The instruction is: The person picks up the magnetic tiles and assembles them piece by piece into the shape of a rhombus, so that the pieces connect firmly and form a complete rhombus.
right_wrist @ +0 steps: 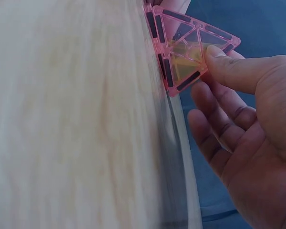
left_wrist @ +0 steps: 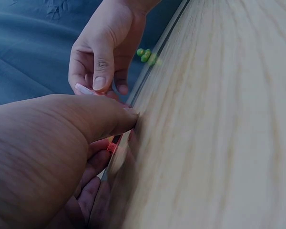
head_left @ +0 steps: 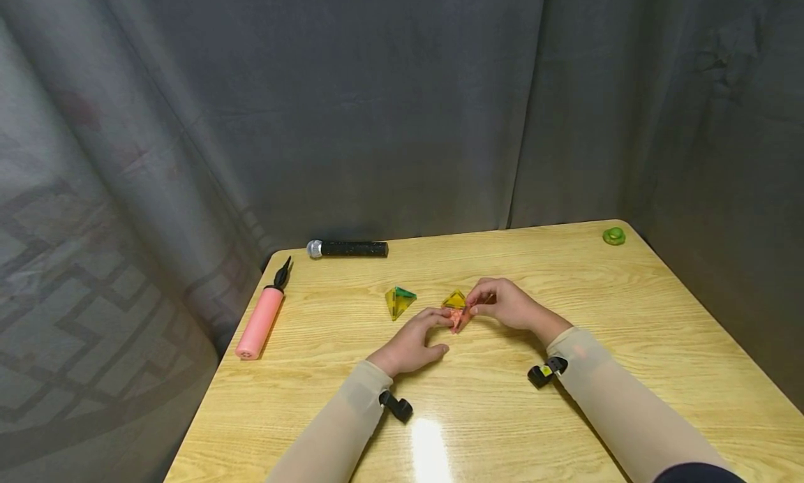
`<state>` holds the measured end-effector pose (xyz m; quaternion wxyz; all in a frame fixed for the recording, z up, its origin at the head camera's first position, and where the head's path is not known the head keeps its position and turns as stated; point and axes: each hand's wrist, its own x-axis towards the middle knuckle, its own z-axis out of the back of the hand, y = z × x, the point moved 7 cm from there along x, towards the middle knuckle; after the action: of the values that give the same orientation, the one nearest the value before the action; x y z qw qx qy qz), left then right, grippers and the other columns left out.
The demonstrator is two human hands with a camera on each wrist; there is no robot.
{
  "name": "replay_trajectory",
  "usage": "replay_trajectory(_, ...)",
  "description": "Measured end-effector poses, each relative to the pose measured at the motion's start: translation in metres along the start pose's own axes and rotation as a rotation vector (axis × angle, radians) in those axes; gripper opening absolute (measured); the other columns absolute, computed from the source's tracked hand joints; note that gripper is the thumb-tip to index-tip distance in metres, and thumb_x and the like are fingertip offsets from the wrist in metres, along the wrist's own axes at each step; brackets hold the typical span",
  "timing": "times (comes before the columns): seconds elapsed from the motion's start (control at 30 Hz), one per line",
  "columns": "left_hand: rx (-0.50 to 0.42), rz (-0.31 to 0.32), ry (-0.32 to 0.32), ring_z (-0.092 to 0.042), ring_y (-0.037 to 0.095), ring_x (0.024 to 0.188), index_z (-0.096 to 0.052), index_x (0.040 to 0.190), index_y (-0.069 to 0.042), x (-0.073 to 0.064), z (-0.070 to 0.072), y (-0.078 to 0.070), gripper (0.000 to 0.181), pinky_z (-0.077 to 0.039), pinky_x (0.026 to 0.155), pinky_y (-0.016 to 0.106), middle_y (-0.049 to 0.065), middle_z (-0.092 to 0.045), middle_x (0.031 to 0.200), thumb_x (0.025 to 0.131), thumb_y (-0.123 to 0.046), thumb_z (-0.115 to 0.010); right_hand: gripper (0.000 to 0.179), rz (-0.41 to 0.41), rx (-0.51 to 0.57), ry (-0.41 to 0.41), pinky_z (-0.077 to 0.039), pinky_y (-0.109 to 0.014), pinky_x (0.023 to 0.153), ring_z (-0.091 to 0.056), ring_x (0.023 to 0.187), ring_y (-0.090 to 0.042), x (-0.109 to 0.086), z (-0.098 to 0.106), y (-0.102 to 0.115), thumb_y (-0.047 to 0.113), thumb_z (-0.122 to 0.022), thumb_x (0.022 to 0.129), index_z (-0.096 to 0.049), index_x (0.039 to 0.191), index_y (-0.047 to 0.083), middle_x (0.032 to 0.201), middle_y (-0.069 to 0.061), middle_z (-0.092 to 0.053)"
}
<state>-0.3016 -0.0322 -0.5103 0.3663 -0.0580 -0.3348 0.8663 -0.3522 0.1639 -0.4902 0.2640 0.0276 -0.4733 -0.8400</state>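
Note:
In the right wrist view, a translucent pink triangular magnetic tile (right_wrist: 189, 51) stands tilted up from the tabletop, pinched by its corner between the thumb and fingers of my right hand (right_wrist: 250, 109). Its lower edge meets another pink tile (head_left: 455, 317) lying on the table. Fingertips of my left hand (head_left: 411, 342) rest on that flat tile, with the thumb held apart from it. Just behind, a yellow triangular tile (head_left: 454, 299) adjoins the pink ones. To the left stands a separate yellow and green tile piece (head_left: 398, 303). My left hand partly hides the pink tiles in the left wrist view.
A pink hand pump (head_left: 260, 322) with a black nozzle lies along the table's left edge. At the back left is a black microphone (head_left: 352, 248). A small green object (head_left: 614, 236) sits in the far right corner. Grey curtains (head_left: 377, 106) hang behind the wooden table (head_left: 628, 294).

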Motion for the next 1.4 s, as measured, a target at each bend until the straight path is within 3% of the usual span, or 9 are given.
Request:
replay_trajectory(0.37,0.004,-0.005,0.004,-0.043,0.019,0.146,-0.06,0.144,-0.008,0.0003,0.0001,0.0006,0.049,-0.033,0.121,0.035,0.0,-0.048,0.157,0.097,-0.016,-0.075,0.016,0.051,0.008,-0.006,-0.057,-0.033,0.082,-0.065,0.099,-0.021,0.0006,-0.0028,0.0078,0.004,-0.079,0.092,-0.081,0.105,0.013,0.108,-0.001,-0.071)
replay_trajectory(0.6,-0.001,0.024,0.008,-0.044,0.019,0.145,-0.06,0.144,-0.008,-0.0001,0.0005,0.0003,0.049,-0.034,0.121,0.035,0.001,-0.049,0.155,0.098,-0.015,-0.075,0.019,0.01,-0.024,-0.007,-0.057,-0.034,0.082,-0.066,0.096,-0.018,0.0012,-0.0046,0.0039,0.005,-0.078,0.094,-0.081,0.104,0.021,0.105,0.004,-0.072)
replay_trajectory(0.9,0.008,0.014,0.006,-0.044,0.019,0.145,-0.06,0.144,-0.008,-0.0002,0.0003,0.0014,0.049,-0.035,0.12,0.035,0.0,-0.049,0.156,0.098,-0.016,-0.075,0.021,-0.002,-0.026,-0.009,-0.057,-0.035,0.082,-0.066,0.096,-0.018,0.001,-0.0049,0.0027,0.004,-0.078,0.095,-0.08,0.103,0.024,0.104,0.006,-0.071)
replay_trajectory(1.4,-0.013,0.003,0.01,-0.044,0.018,0.145,-0.06,0.146,-0.009,-0.0008,-0.0011,0.0017,0.051,-0.036,0.12,0.034,-0.001,-0.05,0.155,0.098,-0.017,-0.074,0.023,-0.045,-0.009,-0.022,-0.055,-0.034,0.076,-0.065,0.087,-0.021,0.0006,-0.0055,0.0019,0.005,-0.083,0.09,-0.073,0.109,0.015,0.095,-0.001,-0.07)
